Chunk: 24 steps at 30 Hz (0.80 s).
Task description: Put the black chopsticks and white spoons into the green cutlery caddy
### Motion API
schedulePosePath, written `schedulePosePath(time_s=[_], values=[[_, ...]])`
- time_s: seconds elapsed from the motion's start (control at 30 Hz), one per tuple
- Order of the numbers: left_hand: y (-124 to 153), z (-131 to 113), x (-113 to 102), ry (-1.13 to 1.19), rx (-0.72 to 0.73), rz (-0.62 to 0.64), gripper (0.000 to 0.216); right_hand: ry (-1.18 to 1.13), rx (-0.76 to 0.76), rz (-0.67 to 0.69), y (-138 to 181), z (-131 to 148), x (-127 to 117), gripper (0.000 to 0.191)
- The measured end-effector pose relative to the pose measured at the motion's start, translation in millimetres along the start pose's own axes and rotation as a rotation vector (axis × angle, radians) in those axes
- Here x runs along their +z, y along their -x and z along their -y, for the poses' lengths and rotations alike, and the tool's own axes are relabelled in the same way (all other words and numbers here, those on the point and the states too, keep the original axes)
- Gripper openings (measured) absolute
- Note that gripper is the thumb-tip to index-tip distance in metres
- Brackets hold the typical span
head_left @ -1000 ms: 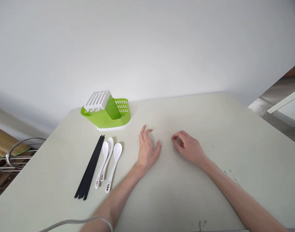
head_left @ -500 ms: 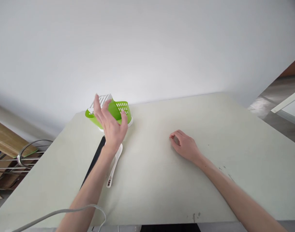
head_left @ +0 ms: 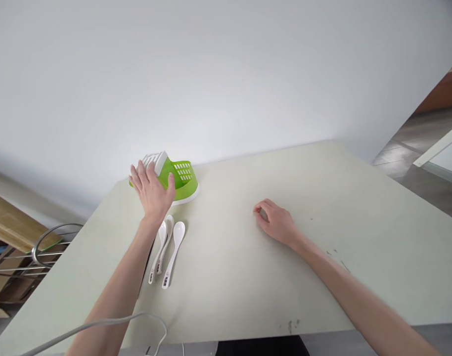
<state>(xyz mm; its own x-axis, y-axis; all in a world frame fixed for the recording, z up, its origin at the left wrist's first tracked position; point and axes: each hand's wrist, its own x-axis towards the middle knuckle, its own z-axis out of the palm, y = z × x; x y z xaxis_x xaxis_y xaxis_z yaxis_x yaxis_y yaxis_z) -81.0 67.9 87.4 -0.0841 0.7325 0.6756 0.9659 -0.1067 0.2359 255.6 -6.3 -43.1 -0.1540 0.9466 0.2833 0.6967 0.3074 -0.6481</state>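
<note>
Your left hand [head_left: 152, 196], fingers and thumb spread apart, partly covers the near side of the caddy [head_left: 186, 191], which stands on the table [head_left: 226, 277]; you cannot tell if they touch; three spoons [head_left: 179, 231] lie nearer you than the caddy; your right hand [head_left: 277, 222], fingers curled toward the thumb, rests well right of the caddy.

White wall [head_left: 226, 74], grey cable [head_left: 55, 338], metal rack [head_left: 35, 254], wooden board [head_left: 18, 225], grey floor [head_left: 433, 128]

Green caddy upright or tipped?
Upright: the green caddy stands on its white base, slatted white top uppermost. The left hand hides part of it; can't tell if they touch.
</note>
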Motion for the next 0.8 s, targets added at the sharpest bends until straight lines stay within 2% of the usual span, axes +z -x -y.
schedulePosePath(time_s=[0.2, 0.37, 0.8], values=[[0.5, -7.4, 2.2, 0.004, 0.062, 0.025, 0.069, 0.013, -0.012, -0.004, -1.1, -0.7, 1.3, 0.015], [9.7, -30.9, 11.9, 0.016, 0.11, 0.046, 0.068, 0.015, -0.019, 0.0, -1.5, -0.5, 0.9, 0.016], [36.9, -154.1, 55.1, 0.212, 0.265, 0.106, 0.073, 0.036, -0.014, 0.003, 0.8, -2.2, 0.5, 0.015]])
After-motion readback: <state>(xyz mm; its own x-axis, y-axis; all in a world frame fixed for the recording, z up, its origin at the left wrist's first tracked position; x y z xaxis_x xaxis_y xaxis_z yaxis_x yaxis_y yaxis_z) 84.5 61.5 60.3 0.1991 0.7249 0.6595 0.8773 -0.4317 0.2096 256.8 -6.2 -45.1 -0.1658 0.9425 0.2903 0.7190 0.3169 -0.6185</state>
